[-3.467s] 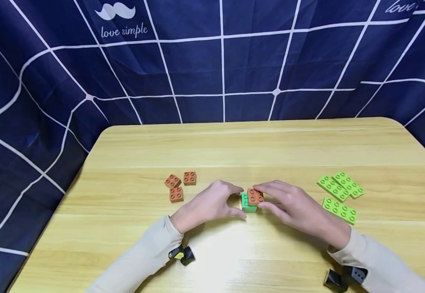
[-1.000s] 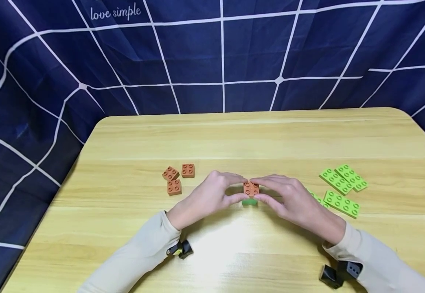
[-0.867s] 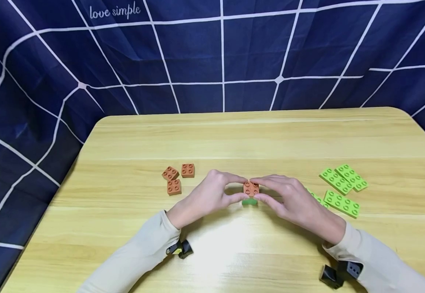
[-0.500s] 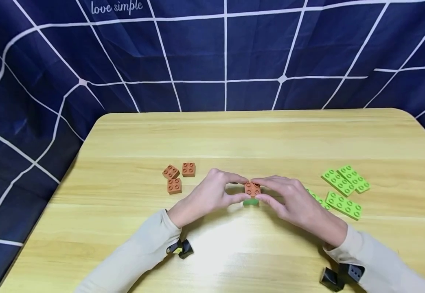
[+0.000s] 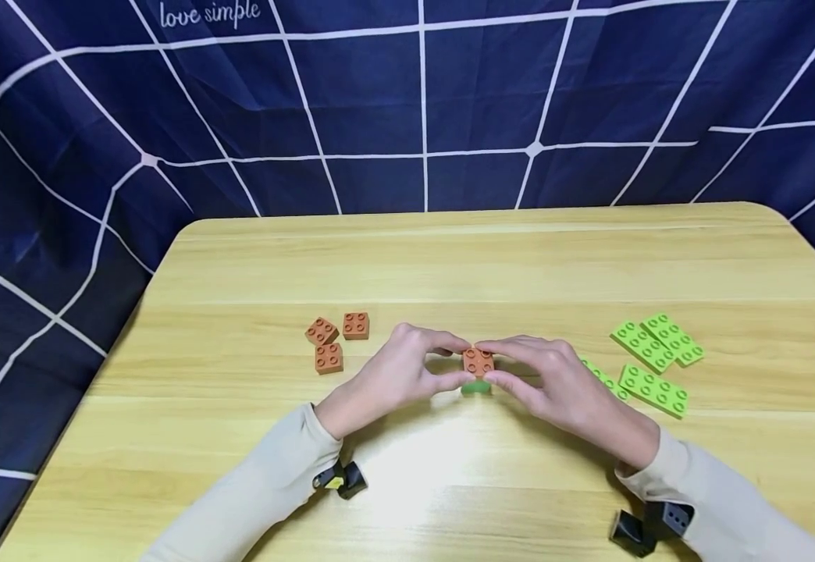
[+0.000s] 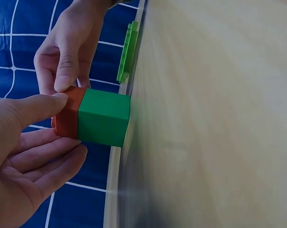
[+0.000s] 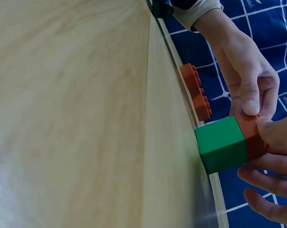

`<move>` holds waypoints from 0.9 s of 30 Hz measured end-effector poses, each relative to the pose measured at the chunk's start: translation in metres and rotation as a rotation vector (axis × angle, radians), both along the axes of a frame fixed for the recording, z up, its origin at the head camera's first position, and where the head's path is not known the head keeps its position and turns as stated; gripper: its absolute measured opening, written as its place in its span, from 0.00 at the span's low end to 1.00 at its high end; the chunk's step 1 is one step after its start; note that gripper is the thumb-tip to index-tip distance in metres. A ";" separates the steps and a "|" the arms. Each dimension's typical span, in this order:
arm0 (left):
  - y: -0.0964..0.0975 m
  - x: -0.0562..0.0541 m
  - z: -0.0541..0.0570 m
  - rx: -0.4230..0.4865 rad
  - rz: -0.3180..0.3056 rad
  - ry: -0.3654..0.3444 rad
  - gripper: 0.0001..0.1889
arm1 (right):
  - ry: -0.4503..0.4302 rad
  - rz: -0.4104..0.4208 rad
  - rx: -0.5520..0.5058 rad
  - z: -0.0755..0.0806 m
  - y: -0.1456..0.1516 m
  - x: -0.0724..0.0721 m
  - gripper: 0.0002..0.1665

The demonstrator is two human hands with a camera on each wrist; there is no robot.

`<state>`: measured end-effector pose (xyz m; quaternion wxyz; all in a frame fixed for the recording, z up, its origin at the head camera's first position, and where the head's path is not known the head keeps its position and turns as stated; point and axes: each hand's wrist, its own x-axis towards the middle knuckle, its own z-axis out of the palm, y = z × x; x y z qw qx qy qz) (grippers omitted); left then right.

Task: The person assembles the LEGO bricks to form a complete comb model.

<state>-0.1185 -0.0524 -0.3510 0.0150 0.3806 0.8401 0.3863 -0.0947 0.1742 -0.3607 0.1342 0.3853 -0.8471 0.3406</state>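
An orange-brown toy brick [image 5: 478, 362] with studs on top sits squarely on a taller green block [image 6: 104, 117], which stands on the table. From the left side my left hand [image 5: 402, 373] pinches the orange brick between thumb and fingers. My right hand [image 5: 560, 389] pinches the same brick from the right, its fingertips close to those of the left. The wrist views show both thumbs on the brick's near face. In the head view only a strip of the green block shows below the orange one.
Left of the hands lie three more orange bricks [image 5: 329, 358]. Several flat lime-green plates [image 5: 653, 391] lie to the right, one partly hidden behind the right hand. A dark blue curtain [image 5: 372, 101] with white lines hangs behind the wooden table [image 5: 407, 265].
Earlier the orange brick sat off to the right on the green block, with only the right hand on it. Now it lies squarely over the block and both hands pinch it.
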 end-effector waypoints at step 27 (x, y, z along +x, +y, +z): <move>0.000 0.003 0.003 -0.046 0.007 -0.044 0.19 | 0.001 -0.383 0.254 0.005 0.070 0.036 0.29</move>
